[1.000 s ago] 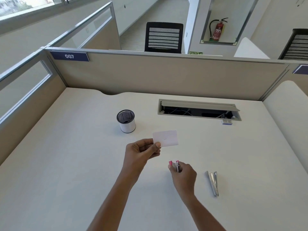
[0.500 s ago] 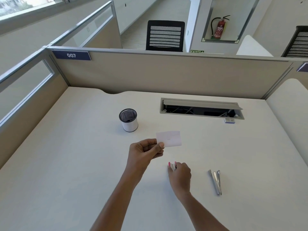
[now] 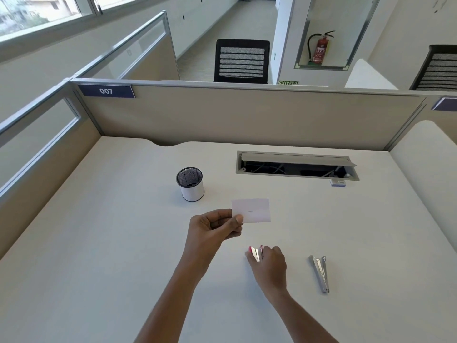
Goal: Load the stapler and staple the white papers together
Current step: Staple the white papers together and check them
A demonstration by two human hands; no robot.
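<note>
A: Where were the white papers point(image 3: 254, 210)?

B: Just right of the pen cup point(image 3: 190, 184) and nearer the person. The left hand point(image 3: 212, 231) pinched their left edge between thumb and curled fingers.

A: And the other hand?

B: The right hand point(image 3: 270, 264), nearer than the cup and to its right, had its fingers curled round the pink stapler point(image 3: 256, 253), low at the desk point(image 3: 99, 243).

A: Containers?

B: The cup's inside showed only dark mesh. Right of the cup, the cable trough point(image 3: 296, 167) stood lid-up with cables inside. A silver metal tool point(image 3: 320, 272) lay far right of the cup.
</note>
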